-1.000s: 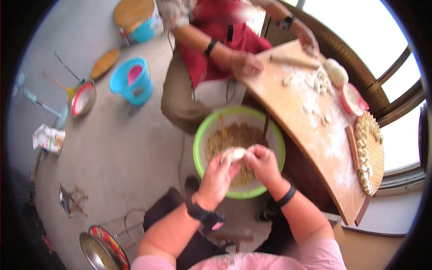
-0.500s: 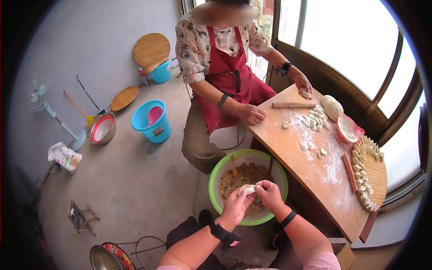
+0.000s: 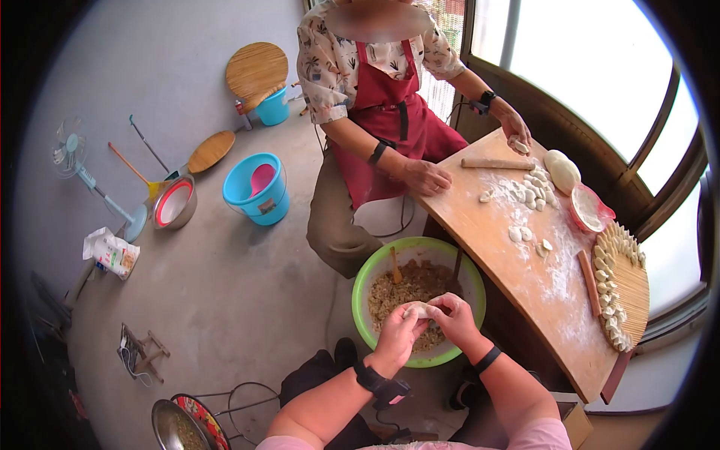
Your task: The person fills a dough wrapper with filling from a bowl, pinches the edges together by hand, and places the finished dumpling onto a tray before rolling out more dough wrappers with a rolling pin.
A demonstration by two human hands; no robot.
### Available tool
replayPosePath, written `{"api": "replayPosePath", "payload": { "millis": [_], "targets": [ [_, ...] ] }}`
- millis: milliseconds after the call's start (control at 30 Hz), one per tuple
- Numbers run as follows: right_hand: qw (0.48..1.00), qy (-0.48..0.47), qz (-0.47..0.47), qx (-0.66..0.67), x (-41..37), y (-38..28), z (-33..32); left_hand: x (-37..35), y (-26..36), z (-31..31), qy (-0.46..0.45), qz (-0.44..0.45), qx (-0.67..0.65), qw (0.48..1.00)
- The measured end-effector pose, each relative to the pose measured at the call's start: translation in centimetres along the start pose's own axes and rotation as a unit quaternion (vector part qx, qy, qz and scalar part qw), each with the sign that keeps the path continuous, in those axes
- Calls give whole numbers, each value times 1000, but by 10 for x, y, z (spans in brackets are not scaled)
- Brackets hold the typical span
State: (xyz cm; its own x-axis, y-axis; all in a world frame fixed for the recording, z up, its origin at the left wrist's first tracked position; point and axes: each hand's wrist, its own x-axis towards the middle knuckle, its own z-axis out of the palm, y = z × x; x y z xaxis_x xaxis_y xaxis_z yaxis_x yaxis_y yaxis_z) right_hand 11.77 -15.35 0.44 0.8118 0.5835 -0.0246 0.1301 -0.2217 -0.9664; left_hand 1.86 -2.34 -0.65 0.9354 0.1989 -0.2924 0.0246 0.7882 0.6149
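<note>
Above the green-rimmed bowl [image 3: 361,324], my left hand [image 3: 401,334] and my right hand [image 3: 456,319] pinch a dumpling [image 3: 420,309] between their fingertips. Fingers partly cover it, so its edge is hard to make out. Below my hands the bowl holds chopped filling [image 3: 384,300], with a wooden spoon [image 3: 395,268] and a darker stick-like handle [image 3: 457,262] standing in it. Beside the bowl, the wooden board [image 3: 495,232] carries dough pieces [image 3: 536,191], a rolling pin [image 3: 495,163] and a second rolling pin [image 3: 589,282].
Rows of dumplings [image 3: 606,289] line a round straw tray [image 3: 631,289] at the right. Across from me sits a person in a red apron [image 3: 386,97], one hand [image 3: 517,135] holding a dough piece. A blue bucket [image 3: 259,202] and a metal pan [image 3: 180,427] stand at the left.
The view has shifted slightly, so the scene sits a little further right. My fingers have moved a little on the dumpling, and both hands still hold it.
</note>
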Motion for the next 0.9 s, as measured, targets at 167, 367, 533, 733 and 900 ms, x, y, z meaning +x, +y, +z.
{"api": "replayPosePath", "payload": {
  "millis": [167, 367, 533, 733, 900],
  "targets": [
    [999, 8, -29, -22, -2, 3, -3, -3, -4, 3, 12, -17, 37, 999],
    [997, 15, 33, 66, -4, 4, -2, -3, -7, 9, 39, -1, 52, 998],
    [1000, 6, -30, 0, -2, -9, -5, 1, -11, 2, -15, 8, 96, 995],
    [1000, 22, 1, 10, -3, -17, -4, 0, -19, 3, -11, -1, 108, 994],
    [999, 5, -47, -26, 5, -15, -7, 0, -14, 12, -42, 30, 150, 987]
  ]
}}
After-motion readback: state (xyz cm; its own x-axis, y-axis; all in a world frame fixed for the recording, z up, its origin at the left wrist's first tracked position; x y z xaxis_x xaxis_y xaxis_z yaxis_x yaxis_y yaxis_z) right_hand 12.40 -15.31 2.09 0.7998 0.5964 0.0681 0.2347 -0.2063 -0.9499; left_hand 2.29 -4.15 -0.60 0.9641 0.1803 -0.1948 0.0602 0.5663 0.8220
